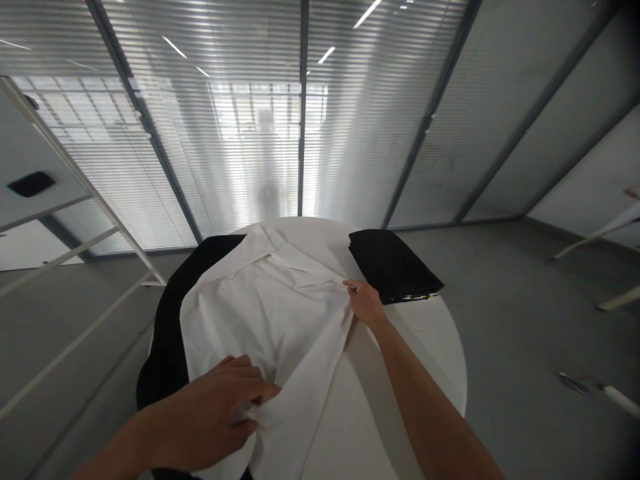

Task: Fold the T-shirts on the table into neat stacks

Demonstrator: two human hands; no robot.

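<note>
A white button shirt [265, 313] lies spread across a round white table [425, 340], its collar toward the far side. My left hand [210, 413] is at the near edge of the shirt, with the cloth bunched in its fingers. My right hand [367, 302] pinches the shirt's right edge near the collar, close to a folded black cloth [393, 265]. Under the shirt's left side lies a black garment [167, 347], which hangs past the table's edge.
A white metal-framed shelf unit [75, 200] stands at the left. Glass partitions with blinds [240, 133] run behind the table. The grey floor [515, 300] surrounds it, with a long thin object [593, 390] lying at the lower right.
</note>
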